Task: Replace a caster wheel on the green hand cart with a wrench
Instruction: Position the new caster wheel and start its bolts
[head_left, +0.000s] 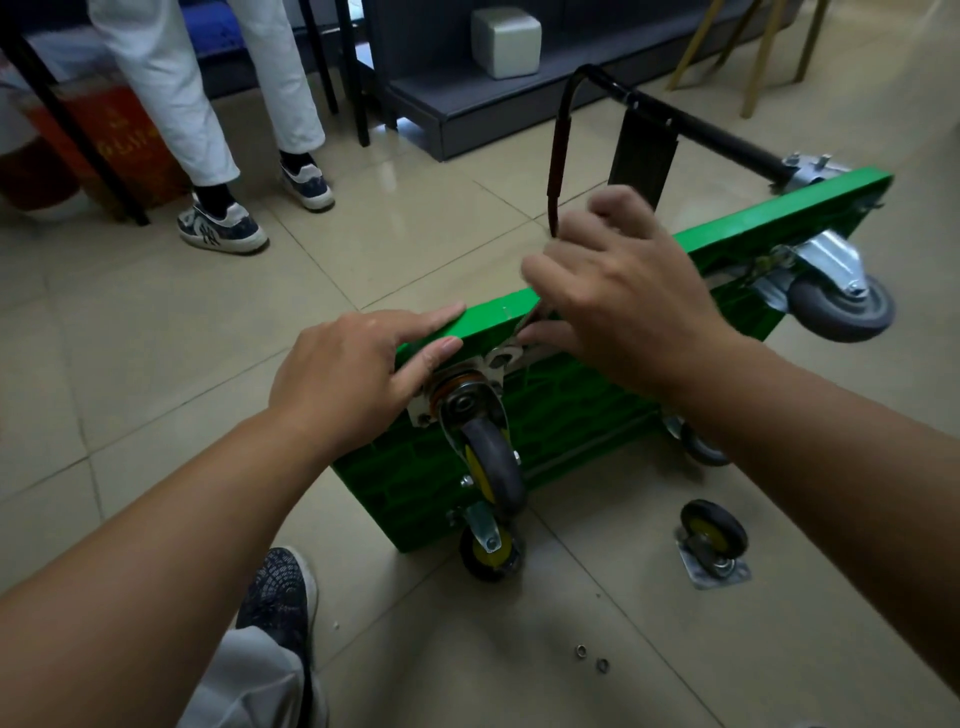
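Observation:
The green hand cart (571, 410) stands on its side on the tiled floor, underside towards me. A caster wheel (491, 462) with a yellow hub sits against the cart's near top corner on its metal plate (498, 364). My left hand (358, 374) presses flat on the cart's edge just above that plate, fingers spread. My right hand (623, 291) is closed around a slim metal wrench (532, 319), mostly hidden, whose head reaches the plate. A loose caster wheel (711, 543) lies on the floor to the right.
Two small nuts or washers (592, 657) lie on the tiles near me. The cart's black handle (649, 109) points away. Another person's legs and sneakers (223, 223) stand at the left by a red box. My shoe (280, 597) is below the cart.

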